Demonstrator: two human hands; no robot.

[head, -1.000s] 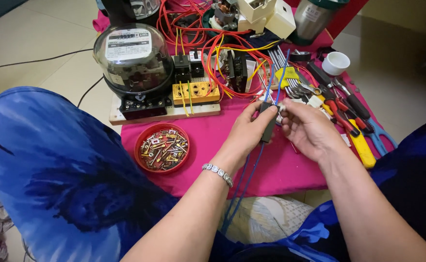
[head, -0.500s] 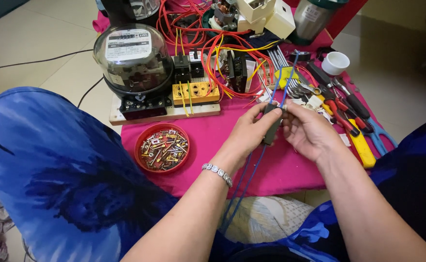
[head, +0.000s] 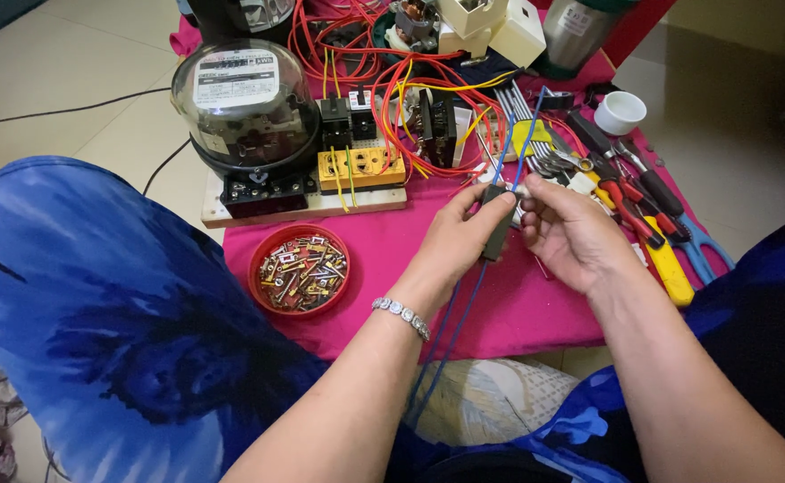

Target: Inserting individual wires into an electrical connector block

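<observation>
Over the pink cloth (head: 392,268), my left hand (head: 460,241) grips a small dark sleeve (head: 498,231) with two thin blue wires (head: 522,143) running through it. The wires stick up past the sleeve and hang down between my arms. My right hand (head: 571,234) is just right of the sleeve, with its thumb and forefinger pinching the wires at the sleeve's top. A silver bracelet (head: 401,315) sits on my left wrist.
A round red dish of small metal screws and lugs (head: 303,268) lies left of my hands. Behind stands a board with a glass-domed electric meter (head: 245,107), a yellow terminal block (head: 361,168) and red and yellow wiring. Pliers and screwdrivers (head: 643,206) lie right. My blue-clad knee (head: 97,304) is left.
Both hands shifted slightly left and toward me with the sleeve. The blue wire ends now stand higher above the sleeve.
</observation>
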